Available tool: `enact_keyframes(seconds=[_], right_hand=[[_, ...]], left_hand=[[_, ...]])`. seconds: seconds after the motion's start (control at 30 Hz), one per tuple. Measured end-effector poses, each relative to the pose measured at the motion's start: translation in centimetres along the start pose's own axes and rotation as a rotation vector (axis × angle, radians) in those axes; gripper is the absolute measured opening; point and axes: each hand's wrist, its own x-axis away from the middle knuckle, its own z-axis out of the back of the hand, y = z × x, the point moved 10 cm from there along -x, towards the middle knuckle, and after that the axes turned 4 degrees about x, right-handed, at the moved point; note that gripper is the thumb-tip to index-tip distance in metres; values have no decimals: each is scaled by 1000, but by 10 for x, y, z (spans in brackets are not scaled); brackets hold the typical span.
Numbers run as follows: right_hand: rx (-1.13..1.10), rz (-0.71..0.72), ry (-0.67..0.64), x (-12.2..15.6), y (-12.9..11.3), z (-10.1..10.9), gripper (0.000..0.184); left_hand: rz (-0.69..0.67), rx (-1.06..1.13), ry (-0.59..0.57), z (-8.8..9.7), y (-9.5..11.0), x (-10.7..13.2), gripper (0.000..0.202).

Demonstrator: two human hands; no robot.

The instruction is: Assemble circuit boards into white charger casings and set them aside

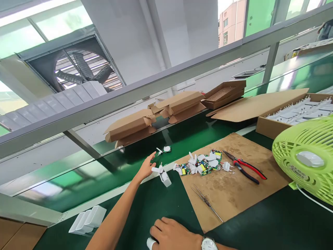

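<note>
My left hand (147, 168) reaches over the bench's rear edge, its fingers stretched out and holding nothing. Just beyond its fingertips, a small circuit board with white parts (167, 149) lies on the green belt. Beside that hand, a white plastic housing (165, 178) stands on the bench with a white plug piece at its top. My right hand (174, 236) rests on the green bench near the front, fingers loosely bent and apart, with a white wrap on the thumb and a watch at the wrist. No object shows in it.
Several circuit boards (201, 163), red-black pliers (246, 168) and tweezers (206, 203) lie on a cardboard sheet (249, 198). A green fan (307, 159) and a box of white parts (296, 113) stand right. Several white housings (87, 220) sit left; cardboard boxes (132, 126) line the back.
</note>
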Motion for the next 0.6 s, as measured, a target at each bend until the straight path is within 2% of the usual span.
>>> enact_keyframes(seconds=[0.07, 0.17, 0.3, 0.43, 0.6], right_hand=[[-35, -39, 2, 0, 4, -14, 22], [-107, -72, 0, -1, 12, -24, 20], [-141, 8, -24, 0, 14, -13, 18], [-109, 40, -69, 2, 16, 8, 20], [-121, -18, -146, -2, 21, 31, 17]], left_hand=[[-14, -20, 26, -5, 4, -16, 65], [-20, -43, 86, -9, 6, -30, 55], [-8, -33, 199, -2, 4, -32, 37], [4, 30, 353, 22, -1, -15, 23], [-12, 126, 517, 63, -1, 29, 26]])
